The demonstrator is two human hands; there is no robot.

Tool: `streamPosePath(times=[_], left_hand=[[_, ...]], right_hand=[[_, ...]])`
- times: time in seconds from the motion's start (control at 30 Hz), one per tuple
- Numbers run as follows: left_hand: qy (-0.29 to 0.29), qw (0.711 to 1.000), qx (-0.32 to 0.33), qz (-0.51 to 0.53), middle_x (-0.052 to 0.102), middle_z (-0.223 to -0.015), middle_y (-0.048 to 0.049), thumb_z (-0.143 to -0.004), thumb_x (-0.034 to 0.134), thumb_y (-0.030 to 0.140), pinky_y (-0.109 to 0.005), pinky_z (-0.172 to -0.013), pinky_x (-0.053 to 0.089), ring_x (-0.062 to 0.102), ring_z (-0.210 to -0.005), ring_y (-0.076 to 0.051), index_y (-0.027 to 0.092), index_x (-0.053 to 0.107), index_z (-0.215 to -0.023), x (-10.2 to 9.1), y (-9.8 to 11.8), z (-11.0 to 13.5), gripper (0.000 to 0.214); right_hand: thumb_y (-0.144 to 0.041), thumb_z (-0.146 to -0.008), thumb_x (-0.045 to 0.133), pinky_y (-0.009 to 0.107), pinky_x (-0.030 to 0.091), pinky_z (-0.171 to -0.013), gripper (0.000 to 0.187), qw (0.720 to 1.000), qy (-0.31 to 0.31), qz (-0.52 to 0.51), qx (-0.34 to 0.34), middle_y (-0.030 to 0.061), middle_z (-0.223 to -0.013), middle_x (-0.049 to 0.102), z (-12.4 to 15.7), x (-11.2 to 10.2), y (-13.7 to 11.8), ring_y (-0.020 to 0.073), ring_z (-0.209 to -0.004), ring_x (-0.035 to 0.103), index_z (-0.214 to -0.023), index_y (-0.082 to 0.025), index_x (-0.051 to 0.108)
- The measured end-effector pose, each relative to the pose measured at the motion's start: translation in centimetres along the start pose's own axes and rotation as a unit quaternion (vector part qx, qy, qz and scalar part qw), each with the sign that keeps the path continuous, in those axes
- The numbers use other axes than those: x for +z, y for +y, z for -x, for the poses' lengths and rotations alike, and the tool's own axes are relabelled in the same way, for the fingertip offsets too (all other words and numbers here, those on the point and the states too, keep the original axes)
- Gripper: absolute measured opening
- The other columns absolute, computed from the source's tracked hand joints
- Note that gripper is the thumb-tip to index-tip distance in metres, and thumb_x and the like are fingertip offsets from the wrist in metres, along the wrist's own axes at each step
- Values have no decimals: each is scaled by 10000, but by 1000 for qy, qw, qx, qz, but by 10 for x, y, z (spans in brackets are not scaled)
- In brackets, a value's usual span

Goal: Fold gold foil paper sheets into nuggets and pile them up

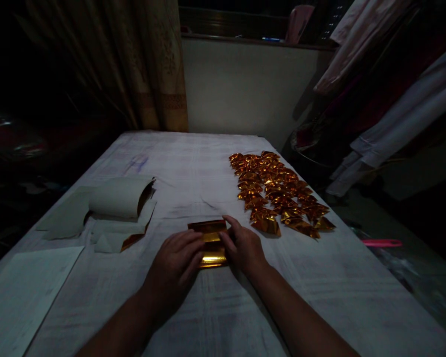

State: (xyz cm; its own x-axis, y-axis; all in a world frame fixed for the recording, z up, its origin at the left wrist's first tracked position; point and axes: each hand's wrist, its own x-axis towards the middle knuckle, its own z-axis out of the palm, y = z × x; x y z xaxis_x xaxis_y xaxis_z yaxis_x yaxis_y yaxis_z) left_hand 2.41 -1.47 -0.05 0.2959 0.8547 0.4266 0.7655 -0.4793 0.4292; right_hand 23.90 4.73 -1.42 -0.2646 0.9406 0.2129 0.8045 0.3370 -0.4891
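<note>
A sheet of gold foil paper lies on the cloth-covered table in front of me, its near and far edges curling up. My left hand is closed over the sheet's left side, fingers together. At the right side, my right hand grips the edge between thumb and fingers. Folded gold foil pieces stand in rows at the right. To the left sits a stack of foil paper, pale backing up, partly curled.
A white sheet covers the table's near left corner. The pale checked tablecloth reaches a wall at the back. Curtains hang at the back left, clothes at the right. A pink object lies beyond the right edge.
</note>
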Motion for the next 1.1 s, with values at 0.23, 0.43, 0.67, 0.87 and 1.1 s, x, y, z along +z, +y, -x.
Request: streamPosePath(times=[0.23,0.43,0.67,0.87,1.1], left_hand=[[-110,993,38,-36,626,-1409,-117,-930,631,421,-559,-1146,401,556,-1331,-301,226,596,-1364,13,-4,10,478],[-96,994,38,-31,642,-1389,-108,-950,596,331,-538,-1152,398,571,-1314,-279,225,611,-1340,12,-4,9,404],[-111,993,35,-28,649,-1380,-102,-959,574,298,-554,-1144,397,580,-1304,-277,223,632,-1298,8,-2,5,352],[-107,993,32,-28,666,-1358,-91,-940,601,262,-566,-1125,414,592,-1288,-278,224,635,-1276,7,-2,5,340],[-92,995,36,-23,668,-1355,-87,-939,604,253,-570,-1116,417,599,-1279,-272,236,612,-1303,8,-3,5,364]], right_hand=[[-283,-931,533,285,474,-697,451,1000,-9,12,8,20,-818,755,-2,1,1,204,-747,692,-1375,-213,569],[-291,-919,534,291,497,-711,449,1000,-5,-19,12,23,-852,757,-3,-1,2,207,-772,700,-1357,-213,589],[-271,-903,515,332,546,-838,448,995,32,-95,-11,79,-1046,746,-2,1,11,218,-920,705,-1334,-187,599],[-233,-892,512,341,553,-844,380,988,69,-132,-40,84,-1061,729,-1,-3,16,212,-935,694,-1253,-201,625],[-223,-912,566,336,528,-750,111,972,63,-137,-179,57,-906,726,2,-21,13,200,-819,673,-967,-211,662]])
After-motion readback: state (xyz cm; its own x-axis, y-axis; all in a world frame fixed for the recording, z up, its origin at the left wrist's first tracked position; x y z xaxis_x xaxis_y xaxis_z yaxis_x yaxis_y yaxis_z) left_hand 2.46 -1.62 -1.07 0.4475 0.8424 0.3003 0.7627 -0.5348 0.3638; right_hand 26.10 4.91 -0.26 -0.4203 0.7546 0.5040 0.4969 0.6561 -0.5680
